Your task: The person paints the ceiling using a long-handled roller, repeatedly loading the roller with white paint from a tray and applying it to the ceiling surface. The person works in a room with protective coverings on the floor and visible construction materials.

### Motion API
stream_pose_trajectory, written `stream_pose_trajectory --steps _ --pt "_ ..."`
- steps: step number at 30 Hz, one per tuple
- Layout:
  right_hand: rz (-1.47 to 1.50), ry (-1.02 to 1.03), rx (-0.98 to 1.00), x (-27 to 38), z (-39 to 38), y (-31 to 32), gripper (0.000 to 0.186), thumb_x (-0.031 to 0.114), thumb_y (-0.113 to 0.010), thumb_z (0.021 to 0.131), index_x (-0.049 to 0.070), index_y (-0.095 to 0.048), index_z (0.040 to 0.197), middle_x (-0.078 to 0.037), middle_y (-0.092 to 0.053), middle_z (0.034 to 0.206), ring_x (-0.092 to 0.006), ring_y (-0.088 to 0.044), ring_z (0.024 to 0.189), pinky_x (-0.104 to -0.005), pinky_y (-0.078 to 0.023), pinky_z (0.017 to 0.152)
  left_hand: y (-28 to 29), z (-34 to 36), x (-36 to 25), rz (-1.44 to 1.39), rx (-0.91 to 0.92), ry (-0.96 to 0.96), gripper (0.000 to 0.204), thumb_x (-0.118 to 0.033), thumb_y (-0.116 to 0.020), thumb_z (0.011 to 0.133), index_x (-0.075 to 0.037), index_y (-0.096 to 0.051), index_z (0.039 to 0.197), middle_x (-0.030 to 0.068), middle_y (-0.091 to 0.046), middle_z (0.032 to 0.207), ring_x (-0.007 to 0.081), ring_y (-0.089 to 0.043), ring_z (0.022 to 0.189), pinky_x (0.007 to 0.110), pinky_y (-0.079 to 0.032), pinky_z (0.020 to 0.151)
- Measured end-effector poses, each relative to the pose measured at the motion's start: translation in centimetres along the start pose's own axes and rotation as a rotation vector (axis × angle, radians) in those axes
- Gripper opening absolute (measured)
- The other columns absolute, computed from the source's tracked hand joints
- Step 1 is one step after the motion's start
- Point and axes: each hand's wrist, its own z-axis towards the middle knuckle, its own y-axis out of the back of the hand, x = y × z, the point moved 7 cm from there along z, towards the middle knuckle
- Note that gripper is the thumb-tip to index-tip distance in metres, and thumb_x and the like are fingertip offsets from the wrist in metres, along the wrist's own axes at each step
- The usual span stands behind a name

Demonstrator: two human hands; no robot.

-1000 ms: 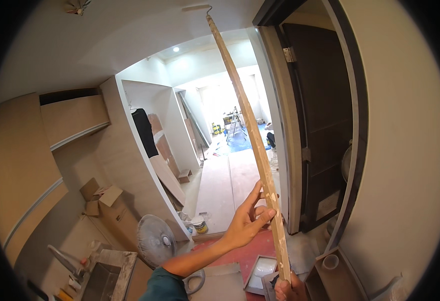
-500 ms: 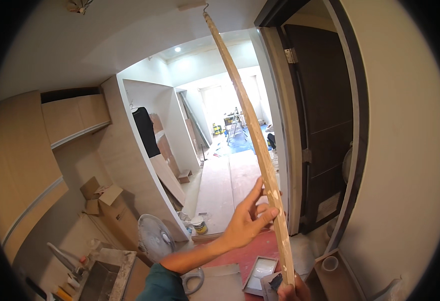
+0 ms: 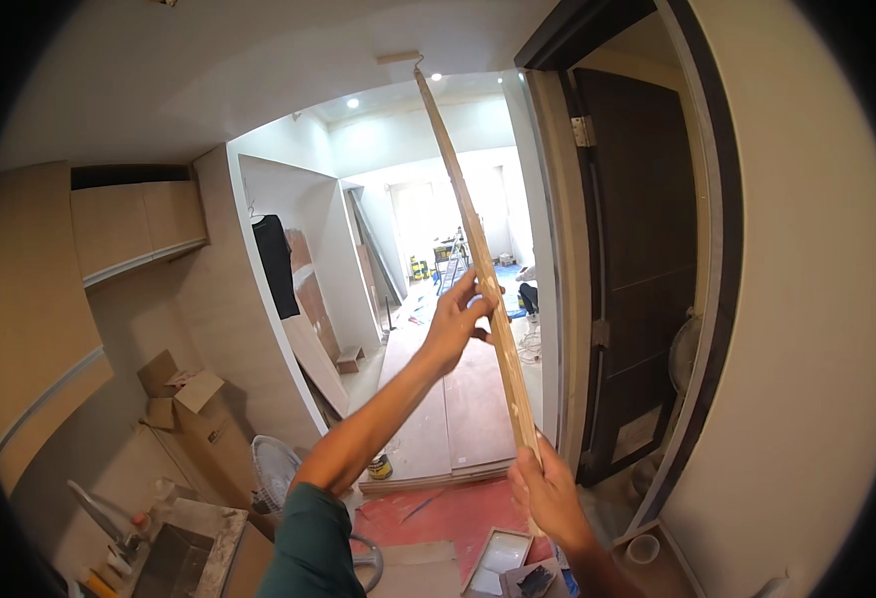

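Observation:
A long wooden pole slants up and away from me, with a paint roller at its far end against the ceiling. My left hand is closed round the pole near its middle, thumb on the near side. Lower down, my right hand grips the pole close to its bottom end. Below the right hand a paint tray with white paint lies on the red floor covering. Beside it is a smaller dark-stained tray or box, partly cut off by the frame.
At right a dark door stands in its frame. On the left are wall cabinets, a cardboard box, a fan and a sink. Ahead, pale boards lead to a bright room with a stepladder.
Both hands have moved up and forward with the pole. The roller has travelled along the ceiling toward the bright room. My right hand has come fully into sight.

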Motion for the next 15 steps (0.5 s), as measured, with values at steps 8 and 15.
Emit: stream_pose_trajectory --steps 8,15 --pt "-0.088 0.050 -0.009 2.1 11.7 -1.6 0.027 0.037 -0.051 0.105 0.011 -0.051 0.113 0.004 -0.042 0.071 -0.0027 -0.036 0.052 -0.0211 -0.032 0.043 7.2 10.0 4.4 -0.014 -0.073 0.025 0.052 -0.021 -0.055 0.093 0.000 -0.049 0.140 0.0081 -0.064 0.110 0.0191 -0.064 0.093 0.037 -0.055 0.070" --pt "-0.096 0.052 0.027 5.2 18.6 -2.1 0.030 0.039 -0.053 0.104 0.011 -0.051 0.115 0.005 -0.041 0.072 -0.0032 -0.035 0.052 -0.0211 -0.033 0.044 10.4 16.0 5.2 -0.062 -0.145 0.017 0.038 -0.022 -0.057 0.090 -0.002 -0.058 0.123 0.0099 -0.062 0.110 0.0224 -0.061 0.095 0.036 -0.050 0.071"
